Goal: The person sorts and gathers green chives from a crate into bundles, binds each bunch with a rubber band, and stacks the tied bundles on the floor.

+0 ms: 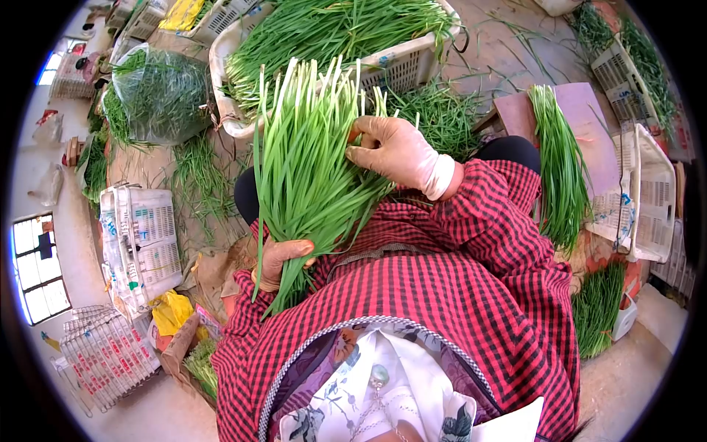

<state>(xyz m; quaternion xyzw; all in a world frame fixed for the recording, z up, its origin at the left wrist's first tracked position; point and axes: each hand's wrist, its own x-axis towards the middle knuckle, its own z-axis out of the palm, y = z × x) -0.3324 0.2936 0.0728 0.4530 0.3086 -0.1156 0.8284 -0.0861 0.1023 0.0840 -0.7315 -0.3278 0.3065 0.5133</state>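
Note:
A thick bunch of garlic chives (313, 155) is held over my lap, white stem ends pointing away from me and green leaf tips towards me. My left hand (283, 263), in a thin glove, wraps round the leafy lower part. At the bunch's right edge, my gloved right hand (401, 151) is closed in a pinch on some of the stalks; its fingertips are partly hidden by the leaves. Just beyond the bunch stands a white plastic crate (221, 62) heaped with more chives. To my right, another bundle of chives (557, 169) lies across a small pinkish board (589, 125).
Loose leaves (202, 177) litter the floor. At left are a clear bag of greens (166, 92), a stack of white crates (143, 239) and a yellow bag (173, 313). On the right, white crates (652, 191) stand near another pile of chives (596, 309).

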